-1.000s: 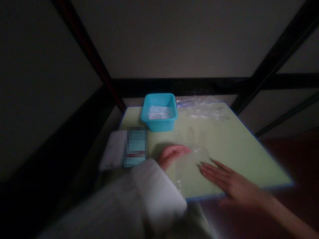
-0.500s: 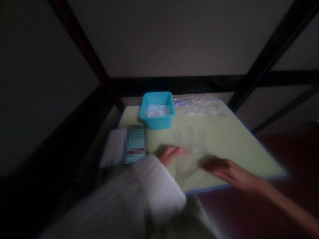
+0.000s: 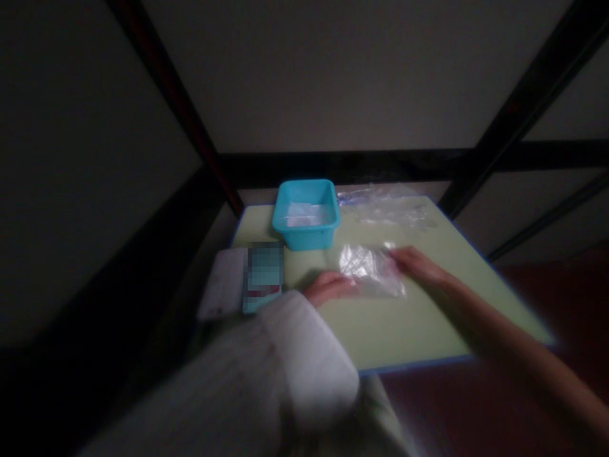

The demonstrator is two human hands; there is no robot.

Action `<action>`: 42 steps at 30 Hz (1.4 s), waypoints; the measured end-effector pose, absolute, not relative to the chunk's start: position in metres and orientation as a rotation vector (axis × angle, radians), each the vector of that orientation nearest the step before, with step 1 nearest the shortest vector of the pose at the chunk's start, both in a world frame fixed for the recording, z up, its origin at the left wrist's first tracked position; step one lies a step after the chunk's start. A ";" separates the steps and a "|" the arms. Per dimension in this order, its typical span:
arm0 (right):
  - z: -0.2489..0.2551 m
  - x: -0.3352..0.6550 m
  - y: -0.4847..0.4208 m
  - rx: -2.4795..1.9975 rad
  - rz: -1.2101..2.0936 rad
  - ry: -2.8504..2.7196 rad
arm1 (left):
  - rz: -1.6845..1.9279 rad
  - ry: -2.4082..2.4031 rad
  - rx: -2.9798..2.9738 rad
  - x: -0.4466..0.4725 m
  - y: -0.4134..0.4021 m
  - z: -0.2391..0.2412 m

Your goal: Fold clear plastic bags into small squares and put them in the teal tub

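A clear, shiny plastic bag [image 3: 368,270] lies on the pale yellow table between my two hands. My right hand [image 3: 415,261] is closed on its right side, fingertips partly seen through the film. At the bag's lower left edge, my left hand [image 3: 330,287] reaches in with fingertips over or against the plastic; blur hides how they are bent. Beyond the bag stands a turquoise plastic basket [image 3: 308,238] holding something white and flat, perhaps wrapped in film.
More crumpled clear plastic [image 3: 390,206] lies at the table's back right. A pixelated teal object [image 3: 264,273] and a white flat item [image 3: 223,282] are at the left edge. The table [image 3: 428,324] has a blue rim and backs onto a grey wall [image 3: 309,76].
My right hand has moved away from me, up to the bag's right side. The plastic, spread out and faint before, is now bunched smaller and shinier. My left hand has hardly moved.
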State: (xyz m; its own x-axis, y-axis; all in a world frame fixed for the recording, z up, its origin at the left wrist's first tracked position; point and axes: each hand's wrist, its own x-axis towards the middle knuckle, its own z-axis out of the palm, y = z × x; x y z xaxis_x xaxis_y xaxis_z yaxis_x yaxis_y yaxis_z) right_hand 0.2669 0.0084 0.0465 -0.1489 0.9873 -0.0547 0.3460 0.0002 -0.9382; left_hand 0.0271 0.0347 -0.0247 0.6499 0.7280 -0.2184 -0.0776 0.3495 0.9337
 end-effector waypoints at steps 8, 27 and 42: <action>0.015 0.287 0.014 -1.451 1.175 -1.454 | 0.690 0.787 1.038 0.028 0.030 -0.023; -0.024 0.239 -0.048 -1.434 -0.064 -2.498 | 0.411 0.883 2.614 0.039 -0.009 -0.009; -0.028 0.289 -0.054 -1.500 -0.084 -2.490 | 0.285 1.000 2.730 0.030 -0.005 -0.021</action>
State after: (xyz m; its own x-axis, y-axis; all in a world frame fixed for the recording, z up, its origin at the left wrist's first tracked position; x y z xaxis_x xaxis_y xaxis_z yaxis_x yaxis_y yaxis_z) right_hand 0.2886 -0.0542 -0.0278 -0.4481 0.8645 0.2277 0.8778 0.4737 -0.0709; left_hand 0.0299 -0.0052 -0.0213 0.7498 0.6532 0.1056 0.6106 -0.7445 0.2700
